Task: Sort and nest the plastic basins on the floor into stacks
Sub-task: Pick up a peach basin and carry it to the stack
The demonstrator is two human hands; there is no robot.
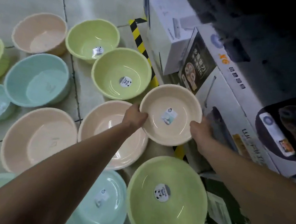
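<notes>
**tub_sorter:** Biggest first: the tiled floor (100, 1) was bare only at the top left, past the bowls. The right side was walled off by stacked cardboard boxes (224, 94), with yellow-and-black hazard tape (139, 39) running along their foot.

**mop_n_bucket:** And the basins?

**tub_sorter:** Packed rim to rim. A large green basin (167, 199) sat nearest, hard against the boxes, with a blue basin (104, 204) touching its left edge. Above those were two big cream basins (40, 140) (106, 118) side by side, a blue one (37, 80) further left, and two green ones (121, 73) (92, 40) up by the tape. A cream one (40, 33) was at the back, with more green and blue cut off at the left edge.

**mop_n_bucket:** What was being held?

**tub_sorter:** The small cream basin (170, 114). The left hand (135, 116) was closed over its left rim and the right hand (201, 131) gripped the right rim, thumb inside. It hung tilted between the right-hand big cream basin and the boxes, overlapping that basin's rim. There was hardly any side room.

**mop_n_bucket:** Any labels?

**tub_sorter:** A square sticker (169, 116) inside the held one, too blurry to read. A round panda sticker (162, 193) was in the large green basin, with pandas in the other two greens as well. The box print was smeared; I couldn't make out the characters.
</notes>
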